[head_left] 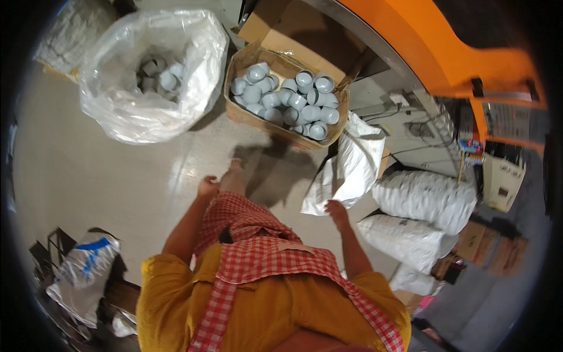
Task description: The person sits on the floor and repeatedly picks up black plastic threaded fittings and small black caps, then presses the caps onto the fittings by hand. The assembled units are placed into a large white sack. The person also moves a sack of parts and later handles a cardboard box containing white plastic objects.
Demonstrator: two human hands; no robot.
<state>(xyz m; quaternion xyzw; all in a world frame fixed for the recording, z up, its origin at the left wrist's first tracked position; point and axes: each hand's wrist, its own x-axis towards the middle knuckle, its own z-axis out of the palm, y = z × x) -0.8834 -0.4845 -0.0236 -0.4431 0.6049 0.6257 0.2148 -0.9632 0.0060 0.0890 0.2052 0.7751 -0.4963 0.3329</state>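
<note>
My left hand (209, 186) hangs beside my red checked apron (258, 258), its fingers loosely bent and apart with nothing seen in them. On the other side, my right hand (336, 213) is low next to a white woven sack (346, 167); its fingers are loose and seem to hold nothing. Whether it touches the sack I cannot tell. Ahead of me a cardboard box (249, 120) holds many grey cup-shaped plastic parts (281, 101), some upright and some on their sides. One foot (236, 164) is stepped forward on the floor, toward the box.
A clear plastic bag (111, 111) with more grey parts stands left of the box. An orange machine (399, 41) rises at the far right, with cables below. Stuffed white sacks (425, 193) and cartons (489, 246) sit to the right. A silvery bag (88, 276) lies at the near left.
</note>
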